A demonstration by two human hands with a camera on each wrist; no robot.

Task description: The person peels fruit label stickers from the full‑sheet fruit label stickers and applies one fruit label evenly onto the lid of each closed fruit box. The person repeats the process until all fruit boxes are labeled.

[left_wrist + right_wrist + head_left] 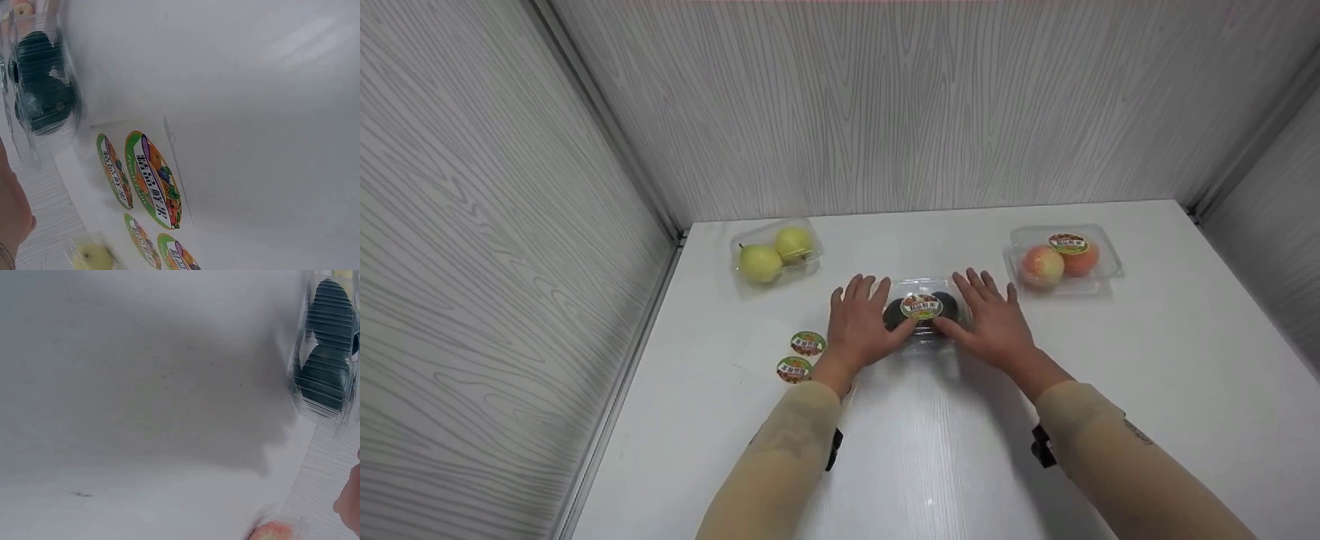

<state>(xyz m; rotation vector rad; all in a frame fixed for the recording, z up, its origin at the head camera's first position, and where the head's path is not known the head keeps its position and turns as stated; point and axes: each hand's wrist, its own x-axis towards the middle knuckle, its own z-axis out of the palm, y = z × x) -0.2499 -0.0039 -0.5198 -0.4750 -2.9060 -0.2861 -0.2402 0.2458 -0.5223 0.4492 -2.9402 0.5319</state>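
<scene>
A clear plastic clamshell box with dark green, avocado-like fruits inside sits mid-table. An oval fruit label lies on its lid. My left hand is at the box's left side, fingers extended, its thumb at the label's lower edge. Mirroring it on the right, my right hand has straight, spread fingers and its thumb tip beside the label. Only part of each hand shows in its wrist view. Beside the left wrist lies a sheet of oval stickers, partly hidden by the forearm in the head view.
At the back left stands a clear box of yellow-green pears, with no label visible. Another clear box at the back right holds peach-like fruits and bears an oval label. Grained panels wall the white table.
</scene>
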